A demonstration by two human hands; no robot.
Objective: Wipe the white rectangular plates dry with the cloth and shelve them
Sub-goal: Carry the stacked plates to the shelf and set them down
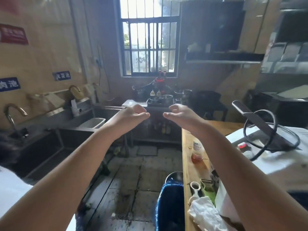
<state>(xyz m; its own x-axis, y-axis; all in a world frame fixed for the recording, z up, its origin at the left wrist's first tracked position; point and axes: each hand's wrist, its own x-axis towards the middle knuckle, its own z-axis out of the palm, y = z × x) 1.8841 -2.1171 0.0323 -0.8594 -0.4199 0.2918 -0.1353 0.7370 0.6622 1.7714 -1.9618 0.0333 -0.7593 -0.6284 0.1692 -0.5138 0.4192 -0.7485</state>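
Note:
Both my arms stretch straight out in front of me at chest height over the kitchen floor. My left hand (133,113) and my right hand (180,112) face each other a short gap apart, fingers loosely curled, and neither holds anything. A white rectangular dish (92,122) lies in the steel sink unit on the left, well below and left of my left hand. No cloth is in view. A metal wall shelf (223,59) hangs at the upper right beside the window.
Steel sinks with curved taps (15,112) line the left wall. A steel table (160,104) with pots and bottles stands under the barred window. A wooden counter (196,157) with jars, bags and a white appliance runs along the right. A blue-lined bin (170,204) stands on the tiled floor.

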